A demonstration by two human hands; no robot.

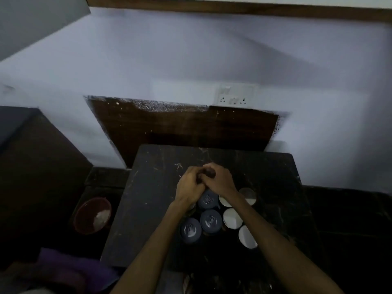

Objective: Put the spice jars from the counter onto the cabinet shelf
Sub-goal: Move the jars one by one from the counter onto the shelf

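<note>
Dim, soft blur, wide-angle edge warp.

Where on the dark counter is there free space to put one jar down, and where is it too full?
The counter is bare on its left side, between its left edge and the grey-lidded jars, and along the far edge beyond both hands. It is crowded near the middle front, where the grey-lidded jars and silver-lidded jars stand close together under the wrists.

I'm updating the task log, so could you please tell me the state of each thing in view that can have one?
left hand: fingers curled, clasped against the right hand; any held item is hidden.
right hand: fingers curled, above the jars.
blue-lidded jars: three, upright, lidded, on the counter.
white-lidded jars: upright, lidded, beside the blue ones.
counter: dark, scuffed.
red bowl: holds something whitish.
wall socket: nothing plugged in.
</note>
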